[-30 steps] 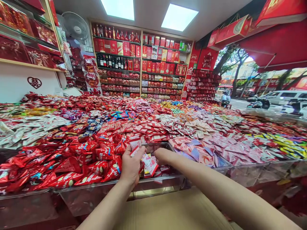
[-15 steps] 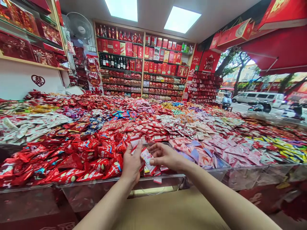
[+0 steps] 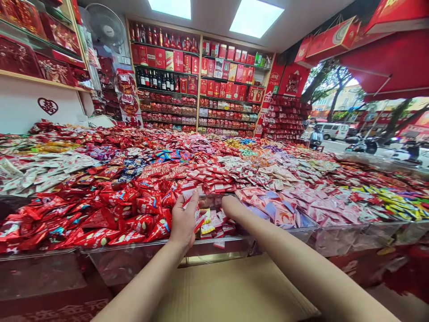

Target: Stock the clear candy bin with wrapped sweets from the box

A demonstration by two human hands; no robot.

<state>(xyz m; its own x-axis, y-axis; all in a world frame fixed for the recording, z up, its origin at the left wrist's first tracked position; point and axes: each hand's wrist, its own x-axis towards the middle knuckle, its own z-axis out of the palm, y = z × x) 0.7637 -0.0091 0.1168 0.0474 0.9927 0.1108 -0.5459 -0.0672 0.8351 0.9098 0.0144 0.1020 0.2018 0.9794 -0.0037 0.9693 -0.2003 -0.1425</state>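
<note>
My left hand (image 3: pixel 183 220) is closed around a small pink-and-white candy packet (image 3: pixel 188 195), which shows between thumb and fingers; whether more packets lie in the palm is hidden. My right hand (image 3: pixel 230 205) dips into the clear bin just beside it, and its fingers are out of sight behind the wrist. Between the hands lie small candy packets with red, white and yellow wrappers (image 3: pixel 208 224). Left of my left hand is a heap of shiny red candy bags (image 3: pixel 124 219).
Pink packets (image 3: pixel 275 205) fill the bin to the right. Clear bin walls (image 3: pixel 221 245) run along the front, above a brown cardboard box (image 3: pixel 231 286). Shelves with bottles and boxes (image 3: pixel 161 58) stand behind, and a white van (image 3: pixel 331 129) is outside.
My right hand has moved from beside the left one, where it was at a patterned packet, down and forward into the bin. My left hand stays nearly in place, still holding.
</note>
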